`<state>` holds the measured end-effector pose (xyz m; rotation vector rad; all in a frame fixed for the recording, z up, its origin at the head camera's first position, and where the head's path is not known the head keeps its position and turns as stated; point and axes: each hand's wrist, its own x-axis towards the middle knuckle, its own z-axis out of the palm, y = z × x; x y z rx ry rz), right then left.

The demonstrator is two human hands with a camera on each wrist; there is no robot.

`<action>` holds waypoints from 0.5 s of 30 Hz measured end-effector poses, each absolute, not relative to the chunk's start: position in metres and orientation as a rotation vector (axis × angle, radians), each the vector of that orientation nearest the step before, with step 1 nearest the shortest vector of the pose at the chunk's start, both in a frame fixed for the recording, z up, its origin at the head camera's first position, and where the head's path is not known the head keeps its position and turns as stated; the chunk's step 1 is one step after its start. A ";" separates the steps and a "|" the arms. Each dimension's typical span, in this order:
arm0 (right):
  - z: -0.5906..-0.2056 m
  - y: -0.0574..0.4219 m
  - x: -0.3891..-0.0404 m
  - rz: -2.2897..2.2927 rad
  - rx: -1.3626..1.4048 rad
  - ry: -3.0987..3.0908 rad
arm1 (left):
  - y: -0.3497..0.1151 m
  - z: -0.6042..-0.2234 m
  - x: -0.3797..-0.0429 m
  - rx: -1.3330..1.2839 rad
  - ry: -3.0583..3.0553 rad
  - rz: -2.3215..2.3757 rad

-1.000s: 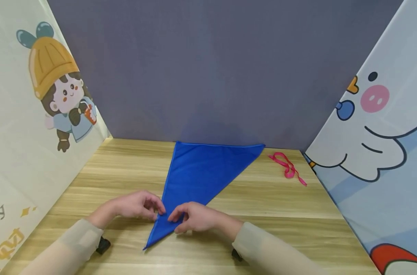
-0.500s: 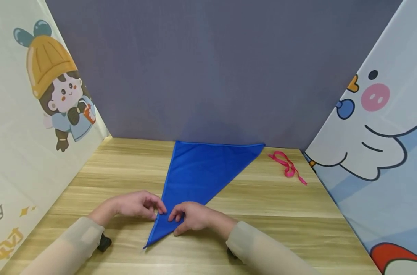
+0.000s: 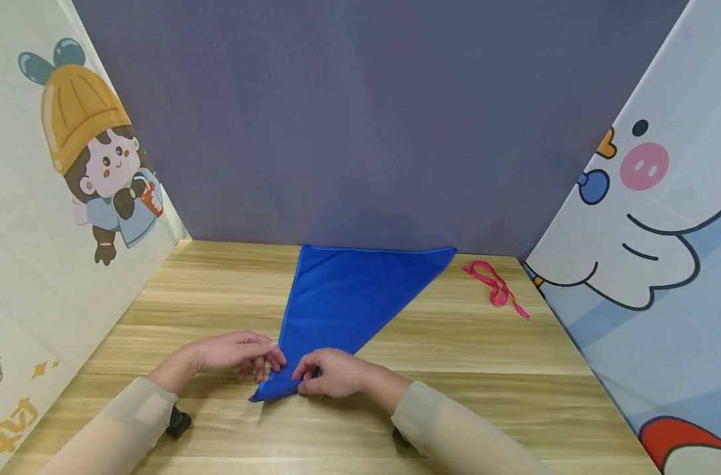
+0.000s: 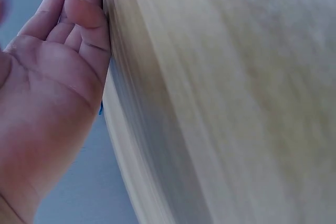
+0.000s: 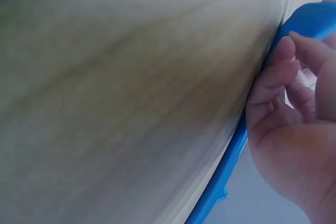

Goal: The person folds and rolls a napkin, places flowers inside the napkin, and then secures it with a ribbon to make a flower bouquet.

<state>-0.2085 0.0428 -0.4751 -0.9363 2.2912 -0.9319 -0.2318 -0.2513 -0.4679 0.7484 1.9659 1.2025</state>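
Note:
A blue triangular cloth lies on the wooden table, its wide side along the back wall. Its narrow near end is turned up into a small fold. My right hand pinches the near right edge of the cloth between thumb and fingers. In the right wrist view, blue cloth shows just past the fingertips. My left hand is at the cloth's left edge, its fingertips resting over the border. The left wrist view shows the left palm with fingers fairly straight and no cloth between them.
A pink ribbon lies loosely looped on the table's back right. A grey wall closes off the back. Printed panels stand on the left and right.
The cloth's near tip, flat on the table before, has come up and away from me into a fold. The left fingers have shifted slightly; the right hand stays at the near edge.

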 end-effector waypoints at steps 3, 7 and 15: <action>-0.476 0.043 -0.208 -0.943 -0.911 2.296 | -0.254 -0.468 -0.233 0.794 1.960 1.200; -0.475 0.043 -0.208 -0.929 -0.882 2.324 | -0.255 -0.467 -0.232 0.840 1.937 1.202; -0.475 0.043 -0.207 -1.077 -0.738 2.248 | -0.247 -0.466 -0.225 0.731 2.054 1.209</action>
